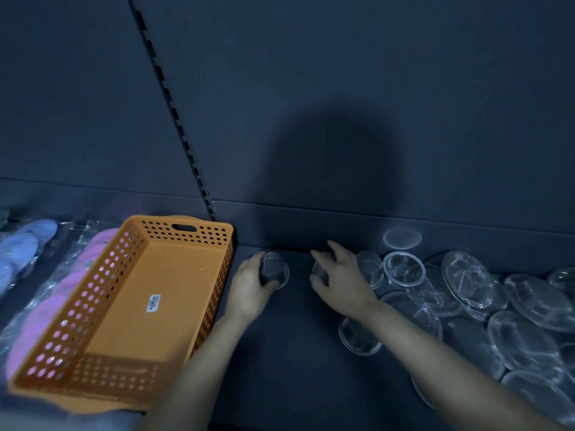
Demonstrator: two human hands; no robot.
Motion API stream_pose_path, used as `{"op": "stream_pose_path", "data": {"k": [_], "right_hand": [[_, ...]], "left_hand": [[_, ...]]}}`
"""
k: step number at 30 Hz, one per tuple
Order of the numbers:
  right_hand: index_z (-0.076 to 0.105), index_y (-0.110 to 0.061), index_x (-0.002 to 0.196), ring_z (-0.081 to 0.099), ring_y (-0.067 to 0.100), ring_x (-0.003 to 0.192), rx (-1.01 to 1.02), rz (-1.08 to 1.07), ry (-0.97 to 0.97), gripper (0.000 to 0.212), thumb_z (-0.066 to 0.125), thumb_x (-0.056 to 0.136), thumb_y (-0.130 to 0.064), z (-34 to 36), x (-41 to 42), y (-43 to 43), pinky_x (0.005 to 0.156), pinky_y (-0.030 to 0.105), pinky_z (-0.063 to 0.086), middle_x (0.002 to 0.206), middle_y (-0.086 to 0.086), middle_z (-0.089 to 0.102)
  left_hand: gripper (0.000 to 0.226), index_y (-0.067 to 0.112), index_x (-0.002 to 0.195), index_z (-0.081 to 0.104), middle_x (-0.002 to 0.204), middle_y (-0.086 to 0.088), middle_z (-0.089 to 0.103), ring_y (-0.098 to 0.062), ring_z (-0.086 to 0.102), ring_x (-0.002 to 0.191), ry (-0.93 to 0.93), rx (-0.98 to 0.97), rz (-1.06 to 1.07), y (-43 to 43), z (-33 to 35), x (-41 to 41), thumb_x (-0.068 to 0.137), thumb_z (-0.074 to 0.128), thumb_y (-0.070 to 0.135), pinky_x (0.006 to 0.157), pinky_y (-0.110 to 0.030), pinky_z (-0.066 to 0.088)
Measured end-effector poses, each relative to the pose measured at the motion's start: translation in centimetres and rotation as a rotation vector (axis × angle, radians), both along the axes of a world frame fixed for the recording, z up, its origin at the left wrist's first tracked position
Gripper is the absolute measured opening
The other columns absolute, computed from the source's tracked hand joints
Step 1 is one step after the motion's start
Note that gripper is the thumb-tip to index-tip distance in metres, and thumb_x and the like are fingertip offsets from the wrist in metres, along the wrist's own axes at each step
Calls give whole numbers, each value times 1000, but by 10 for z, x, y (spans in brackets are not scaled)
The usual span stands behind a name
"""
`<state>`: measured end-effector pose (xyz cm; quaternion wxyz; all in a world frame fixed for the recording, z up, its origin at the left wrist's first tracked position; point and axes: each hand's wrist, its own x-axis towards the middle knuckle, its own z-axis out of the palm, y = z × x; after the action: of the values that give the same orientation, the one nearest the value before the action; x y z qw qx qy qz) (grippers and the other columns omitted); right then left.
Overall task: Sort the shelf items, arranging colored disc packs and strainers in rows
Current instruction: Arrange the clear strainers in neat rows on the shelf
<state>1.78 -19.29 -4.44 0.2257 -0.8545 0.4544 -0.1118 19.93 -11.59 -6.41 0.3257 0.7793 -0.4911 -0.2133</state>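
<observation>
My left hand (249,290) grips a small round mesh strainer (275,270) on the dark shelf, just right of the orange basket. My right hand (340,279) curls over another small strainer (320,270), mostly hidden by the fingers. To the right lies a loose heap of metal mesh strainers (466,281) of different sizes, some overlapping and tilted. At the far left, plastic-wrapped packs of pink discs (62,293) and blue discs (28,244) lie on the shelf.
An empty orange perforated basket (102,306) with a price sticker sits left of my left arm. The dark shelf back wall (342,119) rises behind, with a slotted upright (174,116). Bare shelf (298,353) shows between my forearms.
</observation>
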Motion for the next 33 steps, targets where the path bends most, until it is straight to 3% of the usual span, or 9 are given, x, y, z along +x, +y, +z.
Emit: {"op": "stream_pose_path", "data": {"k": [3, 8, 12, 16, 19, 22, 24, 28, 33], "right_hand": [[56, -20, 131, 23, 32, 136, -40, 92, 55, 38, 48, 94, -17, -5, 1, 2, 113, 31, 19, 149, 16, 33], [32, -15, 145, 35, 31, 132, 57, 35, 93, 68, 63, 84, -21, -10, 3, 2, 111, 36, 30, 143, 14, 38], [31, -10, 144, 44, 29, 124, 88, -22, 88, 71, 65, 84, -23, -9, 9, -3, 108, 33, 34, 136, 13, 43], [30, -9, 145, 39, 27, 128, 70, -12, 61, 73, 65, 85, -29, -3, 8, -4, 109, 32, 33, 139, 13, 39], [37, -7, 142, 29, 26, 137, -85, -16, 64, 60, 58, 91, -29, 1, -6, -2, 111, 28, 24, 145, 14, 37], [45, -3, 136, 24, 31, 141, -190, -72, 128, 44, 52, 93, -14, 4, -32, -5, 115, 34, 20, 145, 18, 38], [51, -2, 129, 24, 35, 140, -204, -116, 155, 38, 47, 91, -1, 3, -48, -8, 115, 35, 22, 140, 18, 43], [41, -15, 140, 24, 31, 138, -144, -123, 154, 63, 46, 82, 10, 1, -68, -7, 112, 33, 28, 149, 8, 32], [43, -15, 140, 26, 24, 141, -103, -85, 77, 62, 45, 83, 10, -1, -82, -1, 113, 30, 27, 153, 7, 30]], "left_hand": [[69, 10, 139, 42, 135, -12, 49, -23, 47, 124, -3, 3, -4, 2, 1, -1, 78, 75, 13, 103, -25, 34], [70, 11, 139, 42, 135, -10, 49, -22, 48, 123, 5, 3, -1, 3, 0, -1, 78, 75, 14, 103, -25, 35], [70, 11, 142, 39, 140, -10, 46, -22, 44, 128, -2, 29, -17, -4, 2, 0, 81, 72, 14, 104, -20, 29], [72, 10, 145, 34, 146, -11, 41, -22, 38, 134, -33, 62, -43, -13, 4, 0, 83, 70, 15, 110, -24, 26], [75, 11, 147, 30, 151, -11, 33, -22, 30, 139, -81, 52, -31, -13, 6, -5, 83, 70, 17, 113, -25, 22], [66, 10, 143, 37, 150, -11, 32, -22, 30, 139, -151, -89, -42, -8, 12, -22, 85, 68, 18, 110, -23, 23], [52, 8, 133, 50, 145, -11, 41, -22, 37, 134, -192, -201, -92, -4, 18, -38, 85, 68, 16, 107, -23, 27], [33, 5, 113, 65, 128, -8, 56, -22, 53, 119, -153, -230, -289, 1, 22, -73, 82, 71, 14, 99, -14, 32], [57, 16, 125, 57, 129, 3, 53, -11, 45, 120, -97, -60, -547, 9, 12, -103, 76, 72, 42, 100, -13, 29]]}}
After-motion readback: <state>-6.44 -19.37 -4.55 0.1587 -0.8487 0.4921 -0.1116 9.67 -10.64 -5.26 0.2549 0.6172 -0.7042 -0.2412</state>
